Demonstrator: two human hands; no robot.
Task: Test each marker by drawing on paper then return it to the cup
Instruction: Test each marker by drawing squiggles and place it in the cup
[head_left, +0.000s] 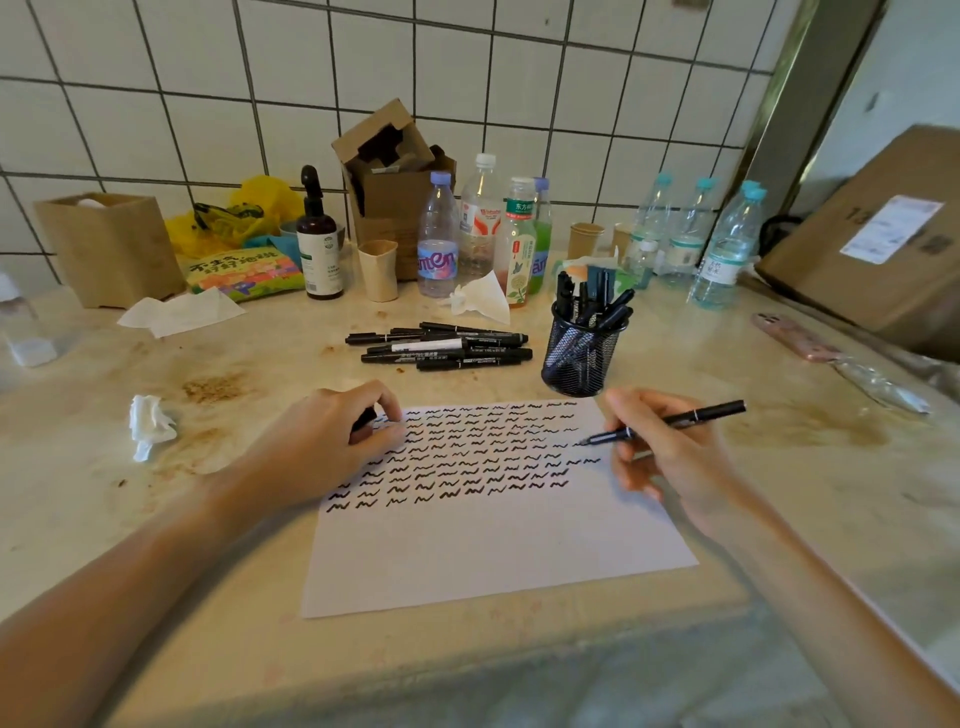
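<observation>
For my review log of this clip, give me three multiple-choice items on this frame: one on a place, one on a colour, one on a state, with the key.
1. Where does the mesh cup stand?
A. beyond the paper's far right corner
B. on the paper
C. left of the loose markers

2. What colour are the squiggles on the paper?
A. red
B. black
C. blue

3. What is the right hand doing?
A. resting empty
B. lifting the cup
C. holding a marker, tip at the sheet

Key: 1 A, the cup sits on the counter past that corner. 2 B, all marks are dark black. 3 C, fingers grip the marker, its tip by the rows.
</observation>
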